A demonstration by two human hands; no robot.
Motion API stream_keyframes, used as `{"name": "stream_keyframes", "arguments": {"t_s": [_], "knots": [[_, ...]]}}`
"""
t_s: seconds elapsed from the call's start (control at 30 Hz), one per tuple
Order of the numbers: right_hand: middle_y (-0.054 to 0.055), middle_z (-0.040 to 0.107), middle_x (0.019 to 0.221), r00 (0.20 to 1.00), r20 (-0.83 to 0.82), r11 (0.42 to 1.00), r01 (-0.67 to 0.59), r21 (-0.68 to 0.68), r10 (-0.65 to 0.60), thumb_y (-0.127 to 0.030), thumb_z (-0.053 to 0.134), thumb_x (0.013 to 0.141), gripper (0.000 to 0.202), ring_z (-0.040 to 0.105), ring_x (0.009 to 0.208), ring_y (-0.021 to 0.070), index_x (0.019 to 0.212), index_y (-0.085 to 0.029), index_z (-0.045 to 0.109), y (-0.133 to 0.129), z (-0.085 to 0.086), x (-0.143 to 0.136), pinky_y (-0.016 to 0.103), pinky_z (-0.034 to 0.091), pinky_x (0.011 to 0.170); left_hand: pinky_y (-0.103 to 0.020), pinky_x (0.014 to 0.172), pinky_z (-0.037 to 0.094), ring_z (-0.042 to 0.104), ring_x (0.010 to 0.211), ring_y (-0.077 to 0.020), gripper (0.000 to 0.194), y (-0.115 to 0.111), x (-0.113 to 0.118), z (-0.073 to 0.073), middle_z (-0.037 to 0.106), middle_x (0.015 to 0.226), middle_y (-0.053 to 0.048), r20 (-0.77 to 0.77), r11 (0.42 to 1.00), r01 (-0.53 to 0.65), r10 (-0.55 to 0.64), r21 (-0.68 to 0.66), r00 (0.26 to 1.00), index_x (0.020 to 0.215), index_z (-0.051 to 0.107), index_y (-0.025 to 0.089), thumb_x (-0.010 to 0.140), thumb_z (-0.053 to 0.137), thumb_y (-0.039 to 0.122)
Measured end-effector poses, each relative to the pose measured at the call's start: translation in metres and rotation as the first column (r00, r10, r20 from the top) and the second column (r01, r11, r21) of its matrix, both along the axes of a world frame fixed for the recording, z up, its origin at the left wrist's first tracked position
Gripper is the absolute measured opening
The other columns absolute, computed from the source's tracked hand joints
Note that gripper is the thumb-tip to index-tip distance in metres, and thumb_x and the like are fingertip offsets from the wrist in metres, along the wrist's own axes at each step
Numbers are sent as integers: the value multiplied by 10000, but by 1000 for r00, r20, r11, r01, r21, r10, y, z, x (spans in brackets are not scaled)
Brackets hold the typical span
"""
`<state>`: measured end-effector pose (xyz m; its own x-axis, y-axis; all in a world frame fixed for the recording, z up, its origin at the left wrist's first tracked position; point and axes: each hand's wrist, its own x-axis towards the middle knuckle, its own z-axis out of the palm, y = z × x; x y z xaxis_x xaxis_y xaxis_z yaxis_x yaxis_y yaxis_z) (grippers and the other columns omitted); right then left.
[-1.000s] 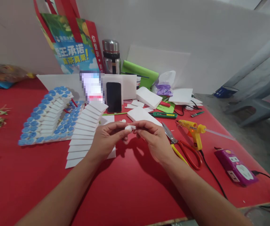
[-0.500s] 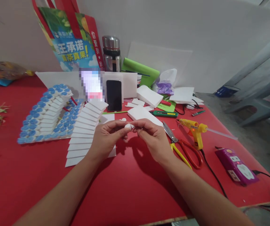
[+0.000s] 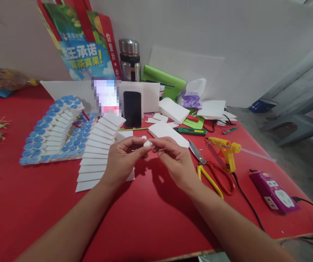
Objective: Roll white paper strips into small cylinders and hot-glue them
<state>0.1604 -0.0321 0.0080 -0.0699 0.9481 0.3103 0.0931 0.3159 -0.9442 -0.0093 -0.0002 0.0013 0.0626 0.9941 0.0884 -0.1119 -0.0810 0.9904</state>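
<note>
One small white roll (image 3: 147,143), probably paper, is above the red tabletop (image 3: 156,218), pinched in the left hand (image 3: 122,154). The right hand (image 3: 176,158) meets its edge; gripping, I can't tell. Likely light, crushable: hold its sides gently.
</note>
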Motion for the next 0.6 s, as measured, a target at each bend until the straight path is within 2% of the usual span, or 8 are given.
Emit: {"name": "stream_keyframes", "arguments": {"t_s": [0.37,0.6], "knots": [[59,645,1192,999,37,997,5,75,-8,-28,504,826,606,665,1013,168,1299,-326,738,-4,-7,-9,302,560,741,-237,617,559,675,625,-126,223,-2,3,3,717,733,17,-31,996,-69,71,58,997,808,739,180,682,911,245],[61,673,1230,999,34,999,-20,50,18,-47,516,831,558,681,1018,172,1281,-297,730,-5,-5,-8,321,564,778,-251,615,571,692,682,-153,239,-2,3,3,703,761,6,-79,987,-129,137,99,987,788,716,178,663,908,250]]}}
